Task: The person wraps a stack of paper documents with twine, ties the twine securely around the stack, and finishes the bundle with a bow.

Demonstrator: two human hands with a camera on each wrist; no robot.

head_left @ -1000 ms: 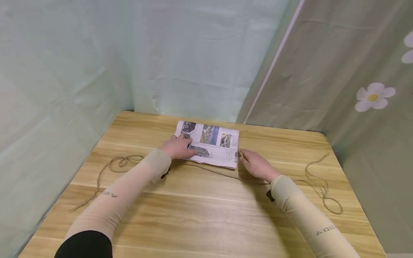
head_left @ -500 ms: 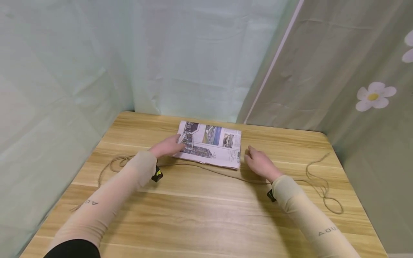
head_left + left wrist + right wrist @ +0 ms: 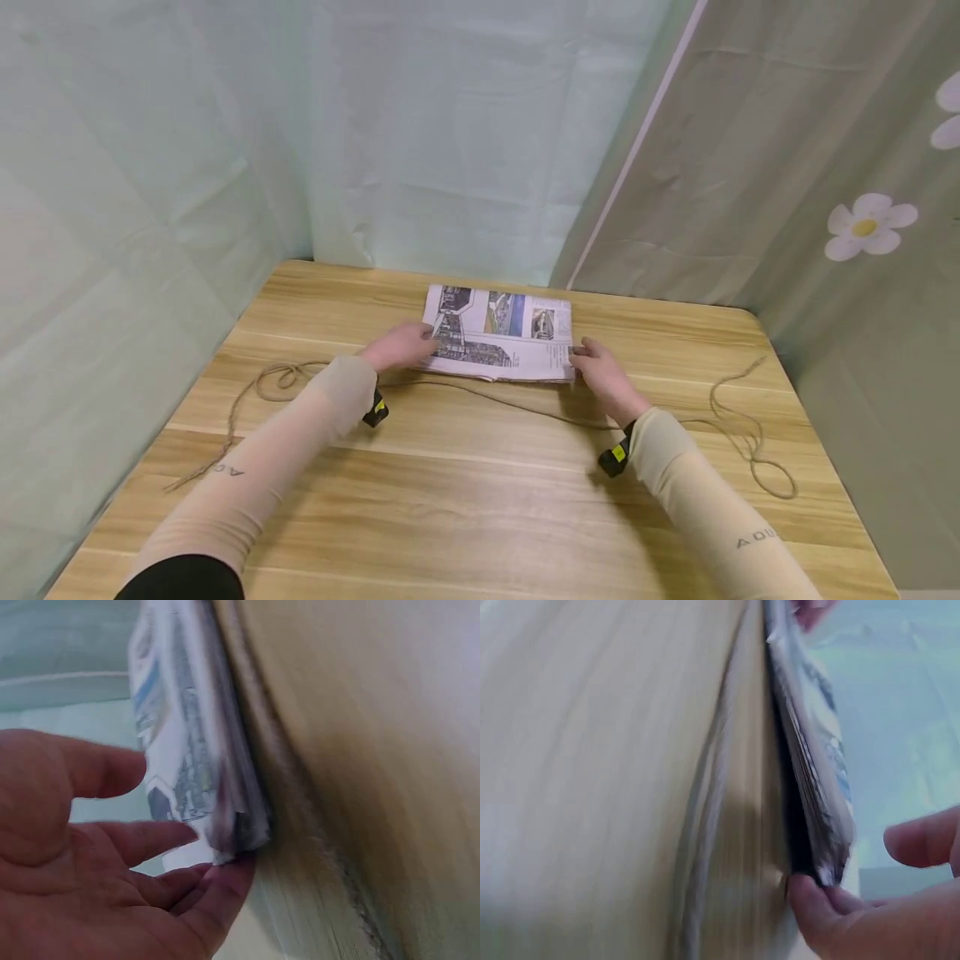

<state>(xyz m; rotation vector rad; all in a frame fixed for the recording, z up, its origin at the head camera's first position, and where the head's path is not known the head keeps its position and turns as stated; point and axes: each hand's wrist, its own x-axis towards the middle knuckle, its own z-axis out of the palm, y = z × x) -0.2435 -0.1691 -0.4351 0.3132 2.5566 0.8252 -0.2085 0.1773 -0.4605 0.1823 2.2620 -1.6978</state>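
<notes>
A folded newspaper stack (image 3: 498,333) with printed pictures lies near the back of the wooden table. At its left edge is my left hand (image 3: 401,346); in the left wrist view its fingertips (image 3: 229,881) touch the paper's end from below, and the thumb stands apart. My right hand (image 3: 609,382) is at the opposite edge. Its fingertips (image 3: 810,900) meet the lower corner in the right wrist view, with the thumb clear of the paper. A thin brown rope (image 3: 480,392) runs along the table just in front of the newspaper and passes near both wrists.
Loose rope loops (image 3: 281,377) lie at the table's left, and the other rope end (image 3: 753,433) is coiled at the right. A pale curtain (image 3: 480,167) hangs behind the table (image 3: 480,508), with a grey flowered one (image 3: 750,208) on the right.
My left hand has drawn back from the newspaper's top to its left edge. The newspaper has shifted slightly right. My right hand came off its right edge and touches it again.
</notes>
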